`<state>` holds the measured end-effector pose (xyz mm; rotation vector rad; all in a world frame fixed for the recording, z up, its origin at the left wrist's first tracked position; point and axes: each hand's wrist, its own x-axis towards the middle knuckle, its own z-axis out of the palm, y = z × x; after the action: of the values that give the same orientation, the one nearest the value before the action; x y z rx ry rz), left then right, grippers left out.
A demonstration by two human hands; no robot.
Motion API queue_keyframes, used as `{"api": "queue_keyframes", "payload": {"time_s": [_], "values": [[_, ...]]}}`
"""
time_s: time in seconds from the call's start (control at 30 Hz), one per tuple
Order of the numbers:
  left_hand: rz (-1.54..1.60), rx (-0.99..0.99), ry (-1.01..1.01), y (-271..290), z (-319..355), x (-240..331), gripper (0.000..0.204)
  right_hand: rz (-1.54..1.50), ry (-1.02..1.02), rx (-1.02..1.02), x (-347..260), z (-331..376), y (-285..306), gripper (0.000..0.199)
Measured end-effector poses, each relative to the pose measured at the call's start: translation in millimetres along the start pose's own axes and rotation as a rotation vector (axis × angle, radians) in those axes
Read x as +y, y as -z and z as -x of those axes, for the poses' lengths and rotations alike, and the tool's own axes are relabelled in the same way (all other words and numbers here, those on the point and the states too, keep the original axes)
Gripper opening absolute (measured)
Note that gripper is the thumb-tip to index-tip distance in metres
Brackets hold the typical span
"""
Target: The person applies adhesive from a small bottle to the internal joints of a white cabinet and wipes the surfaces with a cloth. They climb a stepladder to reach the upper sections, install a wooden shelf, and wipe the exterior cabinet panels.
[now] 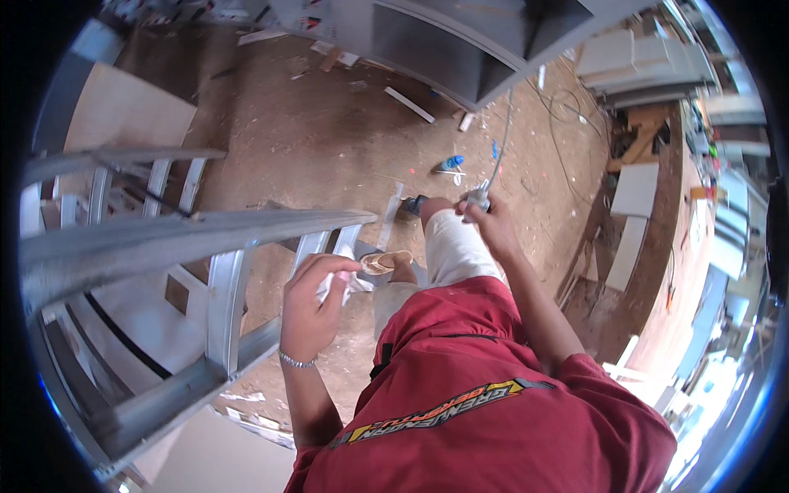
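Observation:
My left hand [316,300], with a chain bracelet at the wrist, is closed on a crumpled white cloth [353,285]. It is beside the rail of a metal ladder [226,304]. In front of my right thigh, my right hand [491,226] is wrapped round a silver air gun [478,195]. A thin grey hose [503,135] runs from it up and away across the floor. My fingers hide most of the tool's handle, so its exact type is hard to make out.
A grey cabinet [444,41] stands at the far side. On the dirty floor lie a blue bottle [452,163], a white strip [409,104] and scraps. Boards lean at the left [136,111]. A wooden workbench [675,287] and stacked panels [645,62] line the right.

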<state>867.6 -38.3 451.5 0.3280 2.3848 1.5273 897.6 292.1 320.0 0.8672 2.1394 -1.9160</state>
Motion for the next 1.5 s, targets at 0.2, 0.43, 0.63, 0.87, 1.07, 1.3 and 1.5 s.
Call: {"api": "queue_keyframes", "payload": {"time_s": [0.2,0.43,0.63,0.87,1.07,1.3,1.5], "values": [[-0.083,-0.518,0.314,-97.0,-61.5,-22.7,0.022,-0.131,-0.040,-0.075,43.2,52.5,30.1,0.023],[-0.340,-0.562,0.316,-244.3,-81.4,-169.3,0.023,-0.116,-0.289,0.144,178.9,-17.7,116.9,0.029],[-0.724,-0.604,0.559,-378.8,-103.9,-284.9,0.082,0.642,-0.210,0.100,313.0,-207.7,155.4,0.046],[-1.139,-0.544,0.024,-510.5,-183.8,-459.4,0.075,1.096,-0.041,-0.002,433.6,-433.7,116.5,0.056],[-1.294,-0.653,-0.209,-571.5,-212.2,-520.7,0.070,1.238,0.103,-0.084,509.1,-512.7,119.6,0.051],[-1.140,-0.745,0.136,-572.0,-226.7,-488.6,0.079,0.837,0.013,0.146,525.1,-372.1,163.6,0.045],[-1.096,-0.708,0.223,-542.6,-167.8,-321.3,0.083,0.426,-0.139,0.429,442.9,-67.0,272.0,0.054]]}}
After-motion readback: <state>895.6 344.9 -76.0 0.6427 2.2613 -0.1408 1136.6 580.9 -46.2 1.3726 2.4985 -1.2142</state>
